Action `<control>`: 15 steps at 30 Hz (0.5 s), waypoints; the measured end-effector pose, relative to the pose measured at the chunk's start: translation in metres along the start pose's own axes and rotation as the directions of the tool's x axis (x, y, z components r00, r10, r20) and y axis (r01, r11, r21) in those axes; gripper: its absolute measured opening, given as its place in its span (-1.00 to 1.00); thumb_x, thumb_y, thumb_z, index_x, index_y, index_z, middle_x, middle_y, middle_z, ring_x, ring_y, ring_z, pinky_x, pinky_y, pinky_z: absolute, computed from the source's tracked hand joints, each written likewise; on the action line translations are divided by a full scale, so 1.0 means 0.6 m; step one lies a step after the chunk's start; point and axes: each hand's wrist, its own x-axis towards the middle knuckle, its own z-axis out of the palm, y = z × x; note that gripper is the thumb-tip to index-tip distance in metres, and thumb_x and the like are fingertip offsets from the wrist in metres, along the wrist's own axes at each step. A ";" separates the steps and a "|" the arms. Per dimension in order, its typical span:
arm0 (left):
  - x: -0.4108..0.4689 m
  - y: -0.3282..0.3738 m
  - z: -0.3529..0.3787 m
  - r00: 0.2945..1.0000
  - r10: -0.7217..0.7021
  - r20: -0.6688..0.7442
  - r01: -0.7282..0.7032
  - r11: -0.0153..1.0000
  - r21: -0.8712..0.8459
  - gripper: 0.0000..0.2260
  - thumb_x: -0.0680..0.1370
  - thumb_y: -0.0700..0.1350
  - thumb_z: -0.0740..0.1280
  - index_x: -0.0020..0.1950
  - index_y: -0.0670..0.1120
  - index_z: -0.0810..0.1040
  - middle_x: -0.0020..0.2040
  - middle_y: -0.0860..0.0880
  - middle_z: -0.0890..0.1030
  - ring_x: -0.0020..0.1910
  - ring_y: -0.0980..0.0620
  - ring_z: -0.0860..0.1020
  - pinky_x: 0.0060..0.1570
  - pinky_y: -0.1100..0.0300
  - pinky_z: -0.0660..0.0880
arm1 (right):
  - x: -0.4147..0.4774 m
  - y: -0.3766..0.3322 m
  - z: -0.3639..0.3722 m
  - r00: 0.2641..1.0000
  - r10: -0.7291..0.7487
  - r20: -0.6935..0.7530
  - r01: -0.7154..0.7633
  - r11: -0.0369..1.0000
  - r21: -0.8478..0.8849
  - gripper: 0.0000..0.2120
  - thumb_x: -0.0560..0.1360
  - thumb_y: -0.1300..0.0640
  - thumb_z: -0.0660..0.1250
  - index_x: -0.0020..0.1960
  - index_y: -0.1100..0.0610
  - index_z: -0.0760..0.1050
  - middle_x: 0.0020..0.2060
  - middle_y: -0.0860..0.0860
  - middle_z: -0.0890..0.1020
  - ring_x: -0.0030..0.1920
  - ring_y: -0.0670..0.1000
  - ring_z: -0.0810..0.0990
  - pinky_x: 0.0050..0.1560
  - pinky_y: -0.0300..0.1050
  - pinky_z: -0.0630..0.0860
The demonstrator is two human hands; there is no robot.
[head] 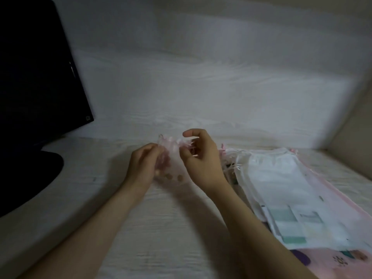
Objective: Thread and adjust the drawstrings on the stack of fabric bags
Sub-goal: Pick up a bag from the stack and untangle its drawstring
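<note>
A small sheer pink bag (171,158) with a gathered, ruffled top is held up over the middle of the table between both hands. My left hand (144,164) grips its left side, fingers curled behind the thin fabric. My right hand (201,158) pinches the ruffled top and a thin pink drawstring (191,149) at the bag's right side, the index finger arched above. A stack of flat white and pink fabric bags (291,190) lies on the table to the right, their drawstring ends (231,158) bunched at the near left corner.
A dark monitor (36,77) on a black foot (40,174) stands at the left. The pale wood-grain table (161,228) runs to a white wall behind. A beige side wall (354,127) closes off the right.
</note>
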 end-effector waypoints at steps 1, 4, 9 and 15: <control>0.001 0.000 0.000 1.000 -0.020 0.005 0.021 0.999 -0.025 -0.79 0.65 -0.16 0.32 -0.11 -0.20 0.67 -0.27 -0.08 0.66 -0.30 0.03 0.63 -0.42 0.17 0.55 | -0.004 0.012 0.002 1.000 -0.018 -0.007 0.018 1.000 -0.004 -0.69 0.53 0.34 0.35 0.17 0.02 0.52 -0.22 0.16 0.60 -0.29 -0.06 0.52 -0.25 -0.12 0.55; 0.000 0.002 0.005 0.999 -0.030 0.044 0.034 0.996 -0.084 -0.79 0.66 -0.16 0.34 -0.14 -0.13 0.67 -0.29 -0.05 0.63 -0.34 0.08 0.61 -0.44 0.18 0.53 | -0.010 0.034 0.000 0.999 -0.025 0.028 0.026 0.999 -0.032 -0.69 0.55 0.29 0.39 0.21 0.00 0.53 -0.29 0.02 0.58 -0.33 -0.08 0.49 -0.23 -0.14 0.51; 0.009 -0.005 -0.005 0.995 -0.084 0.046 0.089 0.990 -0.110 -0.82 0.61 0.00 0.42 -0.07 -0.08 0.71 -0.26 -0.01 0.65 -0.29 0.03 0.60 -0.21 -0.09 0.53 | -0.029 0.032 0.008 0.995 0.080 0.054 -0.081 0.997 0.012 -0.65 0.57 0.23 0.43 0.32 0.05 0.49 -0.21 0.08 0.59 -0.37 -0.16 0.52 -0.34 -0.29 0.51; 0.007 -0.020 -0.016 0.994 -0.098 0.038 0.103 0.978 -0.180 -0.68 0.70 0.08 0.34 0.10 -0.16 0.70 -0.09 -0.09 0.69 -0.26 0.05 0.65 -0.40 0.09 0.59 | -0.027 0.045 0.011 0.992 0.124 -0.011 -0.124 0.991 -0.040 -0.90 0.64 0.17 0.36 0.02 0.16 0.64 -0.27 0.05 0.73 -0.28 0.03 0.64 -0.07 0.21 0.62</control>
